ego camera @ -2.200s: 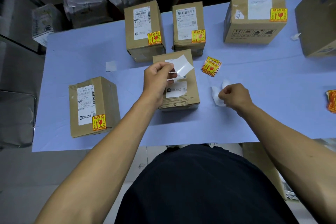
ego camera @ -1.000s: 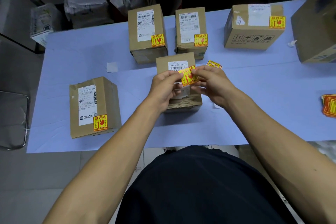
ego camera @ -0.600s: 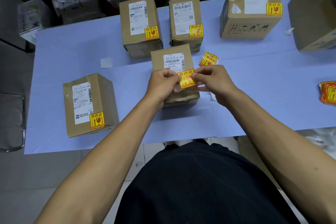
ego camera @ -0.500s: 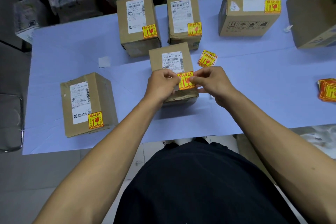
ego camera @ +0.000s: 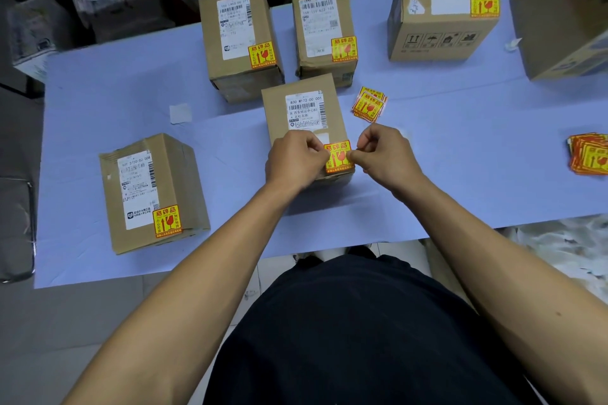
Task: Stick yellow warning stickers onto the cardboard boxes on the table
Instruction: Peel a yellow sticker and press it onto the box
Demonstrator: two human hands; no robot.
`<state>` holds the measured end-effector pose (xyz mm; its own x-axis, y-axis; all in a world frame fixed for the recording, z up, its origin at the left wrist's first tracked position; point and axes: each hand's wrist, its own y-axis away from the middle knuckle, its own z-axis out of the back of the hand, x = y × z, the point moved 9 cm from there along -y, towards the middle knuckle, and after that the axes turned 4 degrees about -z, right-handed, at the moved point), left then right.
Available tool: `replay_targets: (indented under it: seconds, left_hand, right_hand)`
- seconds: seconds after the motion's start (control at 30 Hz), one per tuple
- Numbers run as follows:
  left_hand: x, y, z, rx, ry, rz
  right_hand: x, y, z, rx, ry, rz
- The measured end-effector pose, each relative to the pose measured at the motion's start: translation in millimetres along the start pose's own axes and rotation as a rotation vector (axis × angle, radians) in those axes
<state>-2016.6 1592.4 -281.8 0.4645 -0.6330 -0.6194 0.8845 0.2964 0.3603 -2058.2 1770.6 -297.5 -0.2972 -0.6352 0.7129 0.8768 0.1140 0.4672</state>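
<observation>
Head view — both hands (ego camera: 339,158) hide the sticker's (ego camera: 338,156) side edges.

Your middle box (ego camera: 304,115) stands on the blue surface (ego camera: 460,148), its white shipping label facing up. A yellow warning sticker (ego camera: 337,156) with red print lies on its near right corner, your fingers at both its side edges. Four other brown boxes already carry theirs: the near left box (ego camera: 151,191), two far boxes (ego camera: 240,39) (ego camera: 324,33), and a wider box (ego camera: 441,16). Spare stickers sit in a small pile (ego camera: 369,104) just beside the middle box, and another stack (ego camera: 589,156) lies at the right edge.
</observation>
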Motion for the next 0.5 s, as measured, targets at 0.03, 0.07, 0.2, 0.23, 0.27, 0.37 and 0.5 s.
replay_targets:
  seconds: [0.03,0.07,0.2,0.23,0.27,0.37,0.5]
  left_hand:
    - [-0.3,0.1,-0.8,0.003,-0.005,-0.004]
    - [-0.5,0.2,-1.5,0.004,-0.012,-0.007]
    - [-3.1,0.0,-1.8,-0.001,-0.051,-0.020]
    - [-3.6,-0.2,-1.7,-0.001,-0.056,-0.020]
    - [-3.8,-0.4,-1.7,0.000,-0.062,-0.018]
    - [-3.7,-1.4,-2.7,0.004,-0.088,-0.009]
    - [-4.7,-5.0,-5.0,0.003,-0.120,-0.006]
  right_hand:
    - [1.0,0.3,1.2,-0.016,0.022,0.015]
    - [2.1,0.4,2.2,-0.032,0.046,0.027]
    - [3.9,-0.4,2.3,-0.054,0.137,0.046]
    - [4.0,-1.0,2.0,-0.052,0.149,0.047]
    - [4.3,-1.6,1.4,-0.048,0.158,0.046]
    - [5.1,-2.8,-0.4,-0.028,0.181,0.044]
    - [4.5,-4.7,-0.2,-0.005,0.180,0.026]
